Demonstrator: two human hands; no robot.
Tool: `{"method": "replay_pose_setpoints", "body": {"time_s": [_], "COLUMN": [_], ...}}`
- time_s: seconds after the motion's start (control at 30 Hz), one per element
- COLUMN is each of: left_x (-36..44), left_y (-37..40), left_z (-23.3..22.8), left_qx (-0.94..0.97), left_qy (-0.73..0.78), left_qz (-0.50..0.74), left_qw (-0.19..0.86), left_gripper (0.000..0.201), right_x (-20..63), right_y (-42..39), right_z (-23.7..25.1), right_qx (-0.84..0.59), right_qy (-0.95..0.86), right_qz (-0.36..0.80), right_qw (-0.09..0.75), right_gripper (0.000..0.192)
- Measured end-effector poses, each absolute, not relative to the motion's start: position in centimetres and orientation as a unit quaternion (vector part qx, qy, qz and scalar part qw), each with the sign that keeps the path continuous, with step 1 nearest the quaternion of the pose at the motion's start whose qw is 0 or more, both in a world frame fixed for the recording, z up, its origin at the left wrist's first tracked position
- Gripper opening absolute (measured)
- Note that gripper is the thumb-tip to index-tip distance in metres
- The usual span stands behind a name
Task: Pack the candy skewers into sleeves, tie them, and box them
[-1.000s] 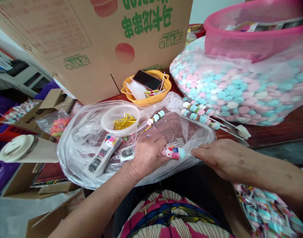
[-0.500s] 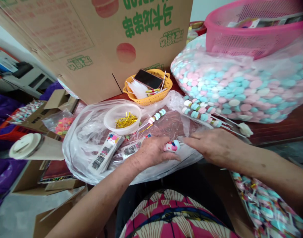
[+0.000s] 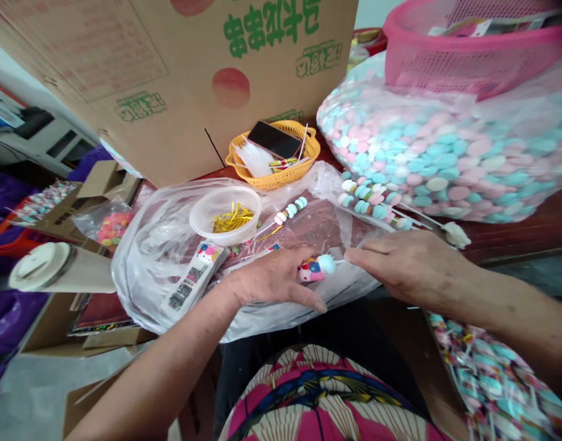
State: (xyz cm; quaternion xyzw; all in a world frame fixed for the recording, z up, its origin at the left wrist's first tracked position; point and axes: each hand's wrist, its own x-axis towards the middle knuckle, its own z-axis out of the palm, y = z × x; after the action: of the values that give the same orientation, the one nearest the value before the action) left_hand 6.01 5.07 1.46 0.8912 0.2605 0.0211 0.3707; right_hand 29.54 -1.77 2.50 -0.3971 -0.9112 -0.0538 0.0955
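A marshmallow skewer [image 3: 327, 264] with a blue piece at its near end lies partly inside a colourfully printed wrapper [image 3: 311, 271]. My right hand [image 3: 414, 266] is closed, pinching the skewer's white stick between thumb and fingers. Around the wrapped end is my left hand [image 3: 274, 278], thumb spread well away; its fingertips are partly hidden behind the wrapper. A stack of printed wrappers [image 3: 194, 278] lies left of that hand. Beyond it are a clear tub [image 3: 202, 229] of gold twist ties [image 3: 232, 218] and another marshmallow skewer [image 3: 291, 210]. Several unwrapped skewers [image 3: 368, 199] lie beyond my right hand.
A yellow basket [image 3: 281, 179] holds a phone [image 3: 275, 139] and white sticks. Back right, a big bag of marshmallows [image 3: 437, 159] supports a pink basket [image 3: 428, 58]. A tall carton [image 3: 171, 141] stands behind. Wrapped skewers [image 3: 501, 373] fill a box lower right; a lidded cup [image 3: 63, 269] is left.
My left thumb has spread farther from the wrapper, and more of the blue marshmallow shows. My right hand still pinches the stick. The whole view has shifted slightly.
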Motion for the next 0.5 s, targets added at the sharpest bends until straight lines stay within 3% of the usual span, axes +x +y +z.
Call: {"method": "replay_pose_setpoints", "body": {"time_s": [0.13, 0.23, 0.3, 0.5], "left_x": [5.8, 6.3, 6.7, 6.8], "left_y": [7.0, 6.8, 5.9, 3.0], "left_z": [2.1, 1.7, 1.4, 0.4], "left_qx": [0.809, 0.784, 0.818, 0.921], "left_qy": [0.221, 0.232, 0.279, 0.363], "left_qz": [-0.1, -0.128, -0.08, 0.11], "left_qw": [0.535, 0.561, 0.497, 0.081], "left_gripper": [0.024, 0.02, 0.021, 0.02], "right_x": [29.2, 29.1, 29.2, 29.5], "right_y": [-2.2, -2.4, -2.5, -2.5], "right_z": [2.4, 2.4, 2.2, 2.0], "right_qx": [-0.369, -0.37, -0.393, -0.448], "right_qy": [-0.917, -0.918, -0.912, -0.89], "right_qz": [-0.096, -0.1, -0.082, 0.053], "right_qw": [0.119, 0.104, 0.081, 0.068], "right_gripper": [0.03, 0.032, 0.032, 0.025]}}
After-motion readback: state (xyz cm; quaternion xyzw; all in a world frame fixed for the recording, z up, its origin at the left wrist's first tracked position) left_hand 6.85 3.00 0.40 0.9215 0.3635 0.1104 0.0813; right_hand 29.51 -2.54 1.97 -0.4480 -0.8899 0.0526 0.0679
